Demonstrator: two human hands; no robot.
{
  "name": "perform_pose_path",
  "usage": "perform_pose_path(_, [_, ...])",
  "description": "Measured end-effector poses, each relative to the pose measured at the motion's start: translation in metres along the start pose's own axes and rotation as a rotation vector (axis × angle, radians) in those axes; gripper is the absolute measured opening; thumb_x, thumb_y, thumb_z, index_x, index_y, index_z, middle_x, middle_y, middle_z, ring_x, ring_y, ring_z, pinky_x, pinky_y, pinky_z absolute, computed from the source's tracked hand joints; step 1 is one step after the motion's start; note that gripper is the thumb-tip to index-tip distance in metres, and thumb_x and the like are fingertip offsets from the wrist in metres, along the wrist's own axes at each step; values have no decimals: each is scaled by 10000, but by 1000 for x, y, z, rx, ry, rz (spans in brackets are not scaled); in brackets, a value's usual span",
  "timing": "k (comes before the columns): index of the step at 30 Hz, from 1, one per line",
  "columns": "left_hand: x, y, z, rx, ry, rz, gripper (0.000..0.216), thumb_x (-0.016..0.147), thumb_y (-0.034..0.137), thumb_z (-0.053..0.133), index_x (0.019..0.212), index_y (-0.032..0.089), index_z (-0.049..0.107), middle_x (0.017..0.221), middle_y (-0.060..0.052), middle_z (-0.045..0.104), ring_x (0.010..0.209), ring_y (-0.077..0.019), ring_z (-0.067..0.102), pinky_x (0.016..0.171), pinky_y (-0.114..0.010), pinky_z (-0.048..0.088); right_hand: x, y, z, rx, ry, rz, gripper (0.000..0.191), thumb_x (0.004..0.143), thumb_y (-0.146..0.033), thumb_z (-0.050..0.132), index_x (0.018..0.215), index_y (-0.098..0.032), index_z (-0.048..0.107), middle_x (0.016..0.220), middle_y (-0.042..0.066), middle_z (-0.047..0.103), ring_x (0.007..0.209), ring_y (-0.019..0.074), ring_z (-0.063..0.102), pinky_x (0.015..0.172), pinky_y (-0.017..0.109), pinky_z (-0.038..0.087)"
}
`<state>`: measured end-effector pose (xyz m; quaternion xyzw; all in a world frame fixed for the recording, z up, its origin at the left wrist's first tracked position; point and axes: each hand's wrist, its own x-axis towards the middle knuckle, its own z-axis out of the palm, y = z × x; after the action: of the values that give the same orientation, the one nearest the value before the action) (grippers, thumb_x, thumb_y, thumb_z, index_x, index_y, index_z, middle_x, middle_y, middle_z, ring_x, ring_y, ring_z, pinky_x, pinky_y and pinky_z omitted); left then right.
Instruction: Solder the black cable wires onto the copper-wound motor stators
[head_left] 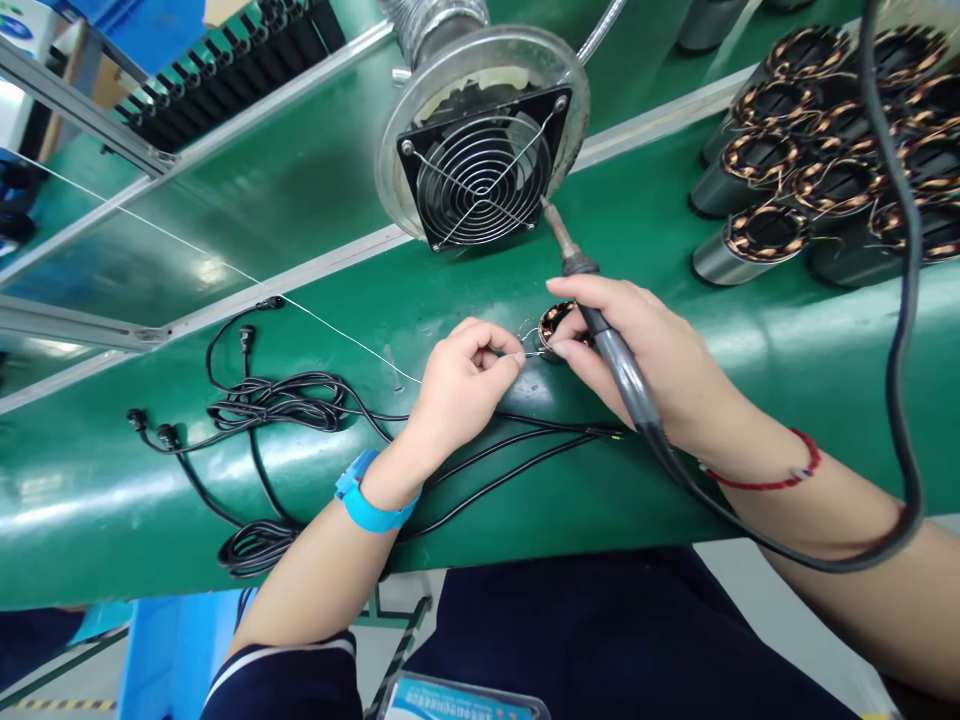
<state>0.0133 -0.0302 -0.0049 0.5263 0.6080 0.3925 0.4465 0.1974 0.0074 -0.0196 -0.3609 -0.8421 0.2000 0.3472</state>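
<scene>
My left hand (466, 380) is closed in a pinch on a thin wire end beside a small copper-wound stator (556, 322) on the green bench (300, 230). A blue strap circles that wrist. My right hand (637, 355) grips a black soldering iron (592, 300), its tip pointing up toward the fan. The same hand's fingers rest against the stator and partly hide it. A red string sits on that wrist.
An extraction fan (484, 165) on a duct stands just behind the hands. Several wound stators (832, 150) lie grouped at the far right. Black leads (277, 400) are coiled at the left, with a thin solder wire (225, 265) running across. The iron's thick cable (900, 300) loops on the right.
</scene>
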Motion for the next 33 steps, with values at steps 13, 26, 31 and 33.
perform_pose_path(13, [-3,4,6,-185,-53,-77,58,690,109,620,657,150,595,772,8,582,532,-37,441,486,-194,347,-30,-24,-23,-4,218,-19,366,928,-229,580,1293,-247,571,890,26,714,773,177,661,687,325,524])
perform_pose_path(26, [-7,-1,14,-189,-41,43,103,683,63,588,640,156,579,816,2,577,575,-44,471,509,-184,383,-46,-18,-21,-46,199,38,416,950,-239,556,1362,-262,505,990,29,741,872,211,709,744,343,553])
perform_pose_path(31, [-7,3,13,-208,-36,37,98,671,56,589,639,148,585,822,3,579,576,-39,486,528,-187,400,-13,-8,-24,-168,-101,-99,317,943,-220,493,1253,-210,557,1021,62,710,910,243,644,757,381,478])
perform_pose_path(33, [-7,2,13,-204,-33,36,101,675,53,588,645,150,585,830,1,580,585,-42,488,533,-189,402,-3,-2,-19,-151,-126,-105,334,944,-225,475,1269,-219,553,974,45,704,858,221,622,750,365,461])
